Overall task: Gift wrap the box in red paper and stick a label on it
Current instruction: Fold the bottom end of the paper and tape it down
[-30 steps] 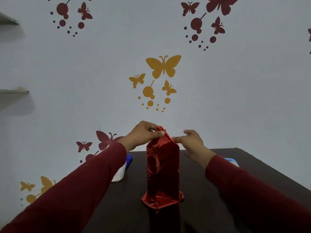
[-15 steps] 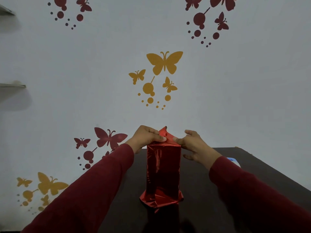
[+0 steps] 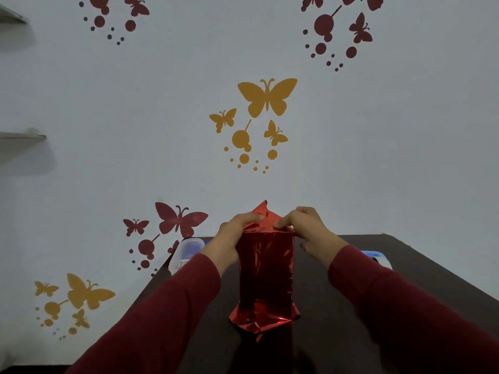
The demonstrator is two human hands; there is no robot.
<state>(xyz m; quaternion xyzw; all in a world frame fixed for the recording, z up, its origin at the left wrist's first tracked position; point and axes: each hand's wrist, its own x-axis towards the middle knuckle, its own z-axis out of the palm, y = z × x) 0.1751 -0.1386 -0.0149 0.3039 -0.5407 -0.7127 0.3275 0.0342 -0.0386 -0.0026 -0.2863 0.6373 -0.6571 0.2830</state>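
A tall box wrapped in shiny red paper stands upright on the dark table. Loose paper flares out crumpled at its base. At the top, a triangular red flap points upward. My left hand presses the paper down on the top left edge. My right hand presses the paper on the top right edge, fingertips at the flap's foot. The box's top face is hidden by both hands. No label is in view.
A translucent plastic container sits at the table's far left corner. A white and blue object lies at the far right, partly hidden by my right sleeve. The wall with butterfly decals stands right behind the table.
The puffed top of the paper has been folded flat into a pointed triangular flap. Both hands have closed in toward the middle of the box's top.
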